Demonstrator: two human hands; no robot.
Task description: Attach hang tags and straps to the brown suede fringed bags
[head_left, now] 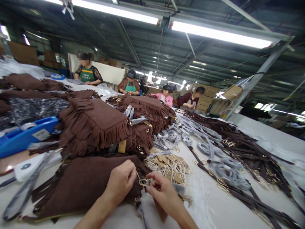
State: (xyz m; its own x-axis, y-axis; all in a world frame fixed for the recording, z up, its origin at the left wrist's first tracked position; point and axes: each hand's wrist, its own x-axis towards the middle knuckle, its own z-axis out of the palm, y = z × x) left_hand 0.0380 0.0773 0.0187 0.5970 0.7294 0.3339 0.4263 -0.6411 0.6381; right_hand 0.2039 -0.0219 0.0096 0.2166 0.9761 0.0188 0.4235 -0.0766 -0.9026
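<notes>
A brown suede bag (90, 184) with fringe lies flat on the table in front of me. My left hand (122, 179) is closed in a pinch on a thin pale string (138, 175) that runs to a gold ring (143, 182) at the bag's right corner. Close by the ring, the thumb and fingers of my right hand (162, 190) are curled together; what lies between them is hard to make out. Below the right hand hangs a brown tag (161, 210), partly hidden by it. Beyond this hand sits a pile of kraft tags (170, 163) with white strings.
Stacked fringed bags (95, 117) stand behind the front one. To the left are a blue tape dispenser (33, 133) and a white device (27, 167). Plastic-wrapped coiled straps (205, 149) and dark straps (250, 152) spread over the right side. Several co-workers sit across the table.
</notes>
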